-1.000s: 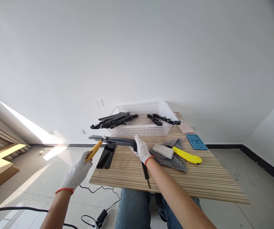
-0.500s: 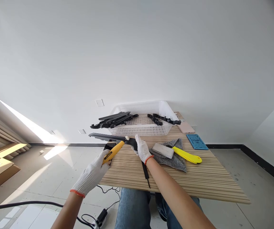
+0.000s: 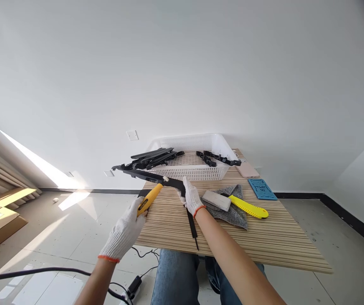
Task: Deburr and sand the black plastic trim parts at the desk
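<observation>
My left hand (image 3: 128,226), in a white knit glove, is closed around a yellow-handled tool (image 3: 149,200). The pale tip of that tool meets a long black plastic part (image 3: 150,176), or lies just in front of it; I cannot tell which. My gloved right hand (image 3: 192,197) grips the part's right end over the table, while its far end points left, beyond the basket's front corner. Below the right hand lies a slim black tool (image 3: 191,224) with a thin tip. Just right of it, a pale block (image 3: 216,200) and a yellow utility knife (image 3: 248,207) rest on a grey cloth (image 3: 235,219).
At the back of the striped wooden table (image 3: 283,245) stands a white plastic basket (image 3: 188,173) holding several black parts (image 3: 156,159). A pink phone-like object (image 3: 247,169) and a blue card (image 3: 262,189) lie right. A black cable (image 3: 42,270) runs past my left forearm.
The black part has turned, its left end swinging and showing more of its clipped edge. The left hand has drawn slightly left and down with the yellow-handled tool.
</observation>
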Demonstrator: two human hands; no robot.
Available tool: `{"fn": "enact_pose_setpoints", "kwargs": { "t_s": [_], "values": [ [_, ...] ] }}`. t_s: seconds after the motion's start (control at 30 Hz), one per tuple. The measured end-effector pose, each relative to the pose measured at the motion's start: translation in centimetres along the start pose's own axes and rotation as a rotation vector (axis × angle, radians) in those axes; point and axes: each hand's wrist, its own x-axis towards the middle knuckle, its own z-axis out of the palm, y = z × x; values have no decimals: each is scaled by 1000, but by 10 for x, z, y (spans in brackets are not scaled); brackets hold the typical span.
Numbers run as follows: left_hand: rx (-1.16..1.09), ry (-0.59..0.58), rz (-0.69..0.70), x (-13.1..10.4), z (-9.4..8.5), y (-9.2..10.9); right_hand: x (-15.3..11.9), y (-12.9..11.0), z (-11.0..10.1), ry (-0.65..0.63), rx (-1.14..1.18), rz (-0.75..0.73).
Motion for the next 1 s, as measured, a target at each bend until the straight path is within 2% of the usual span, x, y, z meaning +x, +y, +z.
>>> {"fn": "enact_pose_setpoints", "kwargs": {
  "t_s": [0.13,0.27,0.37,0.53,0.63,0.83,1.0],
  "values": [
    [48,50,-37,5,-2,-14,-1,-1,-1,-5,-2,24],
    [126,20,-138,5,-13,-15,0,-2,0,8,5,29],
    [157,31,-140,4,-18,-18,3,-2,-2,21,14,47],
    [171,-1,-151,1,-12,-25,5,0,-5,6,30,56],
    [113,-4,-186,-4,-11,-23,4,0,-5,7,32,46],
    [66,-82,-211,-17,-28,-11,8,3,-5,-3,31,48],
    [35,22,-192,-14,-26,-13,12,6,-9,-35,25,44]
  ]
}}
